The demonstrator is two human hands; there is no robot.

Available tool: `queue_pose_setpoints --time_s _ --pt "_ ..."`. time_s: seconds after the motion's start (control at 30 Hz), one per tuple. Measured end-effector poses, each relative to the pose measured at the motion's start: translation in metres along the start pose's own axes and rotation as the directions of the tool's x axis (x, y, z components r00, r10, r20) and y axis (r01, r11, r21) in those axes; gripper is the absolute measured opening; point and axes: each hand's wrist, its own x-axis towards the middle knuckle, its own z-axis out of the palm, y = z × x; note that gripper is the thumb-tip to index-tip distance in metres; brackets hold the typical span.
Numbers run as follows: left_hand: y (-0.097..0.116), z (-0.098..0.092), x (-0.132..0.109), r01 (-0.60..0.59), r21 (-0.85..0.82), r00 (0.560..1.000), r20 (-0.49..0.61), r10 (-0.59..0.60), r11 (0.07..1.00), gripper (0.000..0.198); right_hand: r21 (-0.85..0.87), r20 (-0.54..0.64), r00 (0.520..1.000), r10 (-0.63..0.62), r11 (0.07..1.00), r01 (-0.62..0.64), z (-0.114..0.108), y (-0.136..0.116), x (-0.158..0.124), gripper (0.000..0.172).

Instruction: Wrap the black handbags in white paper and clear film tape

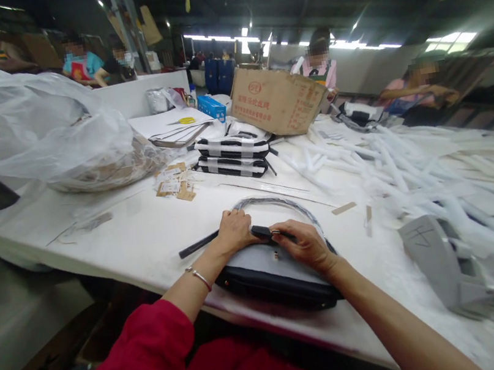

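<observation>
A handbag (259, 266), light grey with black edges, lies at the table's front edge, its curved handle (293, 201) wrapped in clear film. Over its top runs a black strap (198, 245), its loose end sticking out to the left. My left hand (234, 230) is closed around this strap. Close beside it, my right hand (302, 243) pinches the strap near a small metal piece (275, 232), its wrist above the bag's right side. A small metal stud (276, 255) shows on the grey panel below my fingers. The undersides of both hands are hidden.
Beyond the bag are stacked black-and-white bags (233, 157), paper tags (177, 183) and a cardboard box (278, 100). A large plastic bag (33, 118) sits on the left. White foam strips (391, 157) and a grey bag-shaped piece (444, 260) cover the right. Co-workers stand farther back.
</observation>
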Motion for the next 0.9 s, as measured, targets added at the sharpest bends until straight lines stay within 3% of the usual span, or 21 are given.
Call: queue_pose_setpoints --time_s 0.2,0.33,0.4,0.47,0.53,0.6,0.67,0.8,0.9 --pt "-0.002 0.002 0.004 -0.025 -0.051 0.996 0.079 0.029 0.998 0.053 -0.004 0.270 0.962 0.049 0.999 -0.049 -0.015 -0.008 -0.011 0.010" --pt "0.000 -0.021 0.001 -0.051 -0.100 0.984 0.164 0.067 0.994 0.056 -0.021 0.342 0.934 0.101 0.995 -0.100 -0.018 -0.018 -0.012 0.013" --pt "0.006 -0.040 -0.015 -0.097 -0.137 0.981 0.153 0.118 0.986 0.047 -0.002 0.334 0.937 0.102 0.994 -0.108 -0.017 -0.019 -0.014 0.016" --pt "0.016 -0.058 -0.040 -0.190 -0.207 0.976 0.067 0.207 0.960 0.036 0.012 0.324 0.941 0.101 0.994 -0.111 -0.015 -0.019 -0.016 0.019" --pt "0.029 -0.068 -0.070 -0.307 -0.279 0.949 -0.018 0.315 0.910 0.040 0.018 0.328 0.940 0.094 0.994 -0.106 -0.015 -0.017 -0.019 0.022" --pt "0.041 -0.064 -0.096 -0.396 -0.251 0.915 -0.029 0.402 0.884 0.053 0.019 0.345 0.935 0.081 0.995 -0.093 -0.016 -0.016 -0.019 0.022" --pt "0.051 -0.049 -0.113 -0.407 -0.127 0.913 -0.071 0.401 0.905 0.050 0.015 0.376 0.925 0.055 0.998 -0.066 -0.020 -0.017 -0.019 0.023" --pt "0.059 -0.012 -0.120 -0.342 0.046 0.894 -0.291 0.340 0.938 0.027 0.060 0.455 0.891 0.010 0.997 -0.042 -0.024 -0.023 -0.021 0.027" --pt "0.059 0.000 -0.119 -0.310 0.080 0.867 -0.385 0.317 0.947 0.020 0.152 0.448 0.893 0.028 0.983 -0.107 -0.018 -0.025 -0.031 0.028"
